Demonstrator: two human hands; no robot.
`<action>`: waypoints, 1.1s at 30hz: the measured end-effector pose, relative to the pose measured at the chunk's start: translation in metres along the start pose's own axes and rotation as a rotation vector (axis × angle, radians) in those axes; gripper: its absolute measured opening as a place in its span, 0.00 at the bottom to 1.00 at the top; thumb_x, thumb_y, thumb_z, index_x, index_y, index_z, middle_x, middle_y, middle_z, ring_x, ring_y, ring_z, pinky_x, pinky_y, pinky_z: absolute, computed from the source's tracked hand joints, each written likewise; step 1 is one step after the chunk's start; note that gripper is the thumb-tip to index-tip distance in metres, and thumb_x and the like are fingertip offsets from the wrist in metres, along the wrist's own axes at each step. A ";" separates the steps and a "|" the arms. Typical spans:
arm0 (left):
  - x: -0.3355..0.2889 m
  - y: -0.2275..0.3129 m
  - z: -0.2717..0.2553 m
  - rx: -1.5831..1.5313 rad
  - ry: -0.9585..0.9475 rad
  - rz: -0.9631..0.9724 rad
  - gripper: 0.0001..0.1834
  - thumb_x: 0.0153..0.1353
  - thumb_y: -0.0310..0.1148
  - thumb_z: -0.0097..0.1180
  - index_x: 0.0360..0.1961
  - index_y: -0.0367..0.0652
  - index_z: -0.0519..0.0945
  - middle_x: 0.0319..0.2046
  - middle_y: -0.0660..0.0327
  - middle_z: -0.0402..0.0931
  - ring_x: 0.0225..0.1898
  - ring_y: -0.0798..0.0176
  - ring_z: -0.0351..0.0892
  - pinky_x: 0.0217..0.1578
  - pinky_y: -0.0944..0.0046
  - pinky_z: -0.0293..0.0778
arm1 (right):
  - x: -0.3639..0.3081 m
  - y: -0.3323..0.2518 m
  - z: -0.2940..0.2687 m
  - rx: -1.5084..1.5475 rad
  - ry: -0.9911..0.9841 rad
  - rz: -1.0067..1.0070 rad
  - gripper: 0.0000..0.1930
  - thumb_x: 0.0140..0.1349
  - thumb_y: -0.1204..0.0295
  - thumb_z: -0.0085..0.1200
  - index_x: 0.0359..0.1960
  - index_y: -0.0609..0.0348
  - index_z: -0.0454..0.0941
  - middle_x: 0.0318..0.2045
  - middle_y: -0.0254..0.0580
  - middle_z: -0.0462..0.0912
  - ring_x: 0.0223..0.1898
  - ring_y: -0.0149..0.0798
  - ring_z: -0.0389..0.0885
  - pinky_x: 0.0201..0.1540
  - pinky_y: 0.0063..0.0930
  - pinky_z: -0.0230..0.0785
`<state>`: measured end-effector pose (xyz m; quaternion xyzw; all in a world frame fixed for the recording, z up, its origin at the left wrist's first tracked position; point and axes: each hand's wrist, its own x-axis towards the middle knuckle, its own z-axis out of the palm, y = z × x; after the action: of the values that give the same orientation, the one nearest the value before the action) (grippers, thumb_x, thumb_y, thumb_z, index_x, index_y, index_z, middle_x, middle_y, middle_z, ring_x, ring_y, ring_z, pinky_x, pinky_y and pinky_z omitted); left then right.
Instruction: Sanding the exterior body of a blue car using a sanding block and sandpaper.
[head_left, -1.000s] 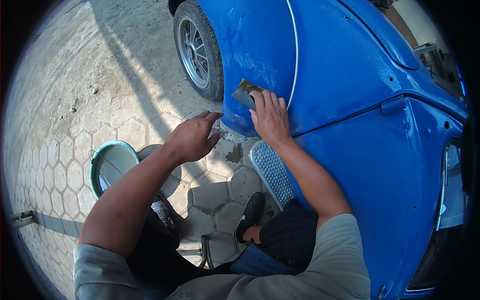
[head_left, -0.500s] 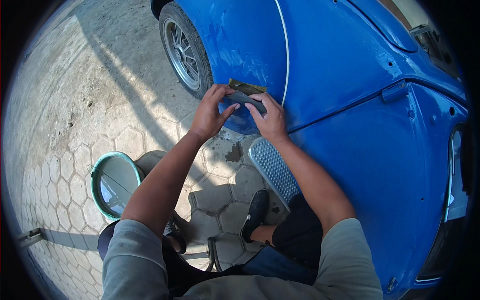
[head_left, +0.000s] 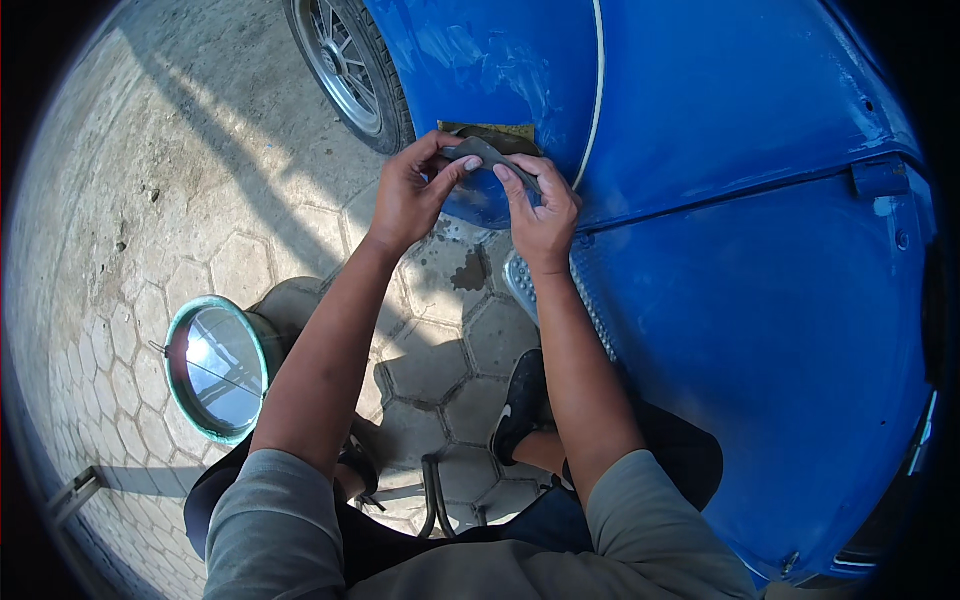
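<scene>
In front of the blue car fender point(head_left: 480, 60), both my hands pinch a piece of dark grey sandpaper point(head_left: 487, 152). It is bent, with a raised crease between the hands. My left hand point(head_left: 412, 195) grips its left end, with the thumb on the near face. At the right end, my right hand point(head_left: 545, 222) holds it between thumb and fingers. Just beyond the sheet, a yellow-brown rectangular piece point(head_left: 522, 131) shows against the fender; whether it belongs to the sandpaper I cannot tell. Whitish smears mark the fender's paint.
A green-rimmed bucket of water point(head_left: 262, 352) stands left of my left arm on hexagonal paving point(head_left: 425, 360). The car's wheel point(head_left: 365, 85) is ahead, its blue door point(head_left: 720, 330) on the right. A dimpled metal step point(head_left: 520, 278) lies beneath my right forearm.
The sandpaper has become more sharply bent between my fingers. My view has shifted, so the car and bucket appear in slightly different places. Both hands still hold the sheet.
</scene>
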<state>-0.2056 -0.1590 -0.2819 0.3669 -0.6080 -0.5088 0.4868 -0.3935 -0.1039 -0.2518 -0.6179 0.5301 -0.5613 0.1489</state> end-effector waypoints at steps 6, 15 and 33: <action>-0.019 -0.041 0.012 -0.149 0.035 -0.045 0.09 0.76 0.29 0.76 0.51 0.40 0.88 0.32 0.71 0.85 0.35 0.80 0.78 0.38 0.70 0.76 | -0.032 0.023 0.000 -0.092 0.014 -0.014 0.08 0.73 0.74 0.75 0.48 0.64 0.91 0.44 0.48 0.96 0.45 0.48 0.96 0.51 0.37 0.85; -0.043 -0.099 0.016 -0.168 -0.089 -0.171 0.08 0.78 0.28 0.73 0.53 0.40 0.86 0.39 0.69 0.87 0.41 0.78 0.80 0.43 0.68 0.78 | -0.078 0.057 0.003 -0.113 -0.029 0.162 0.09 0.73 0.72 0.75 0.48 0.63 0.91 0.43 0.47 0.96 0.43 0.45 0.97 0.49 0.36 0.85; 0.017 0.119 0.003 0.168 0.154 0.453 0.24 0.79 0.28 0.69 0.72 0.40 0.81 0.55 0.62 0.86 0.42 0.75 0.80 0.42 0.70 0.74 | 0.030 -0.081 -0.029 0.492 0.156 0.112 0.09 0.77 0.74 0.72 0.49 0.67 0.86 0.42 0.41 0.92 0.37 0.26 0.90 0.33 0.26 0.87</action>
<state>-0.2064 -0.1487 -0.1620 0.2980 -0.6761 -0.3049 0.6010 -0.3846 -0.0847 -0.1633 -0.4875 0.4208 -0.7103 0.2842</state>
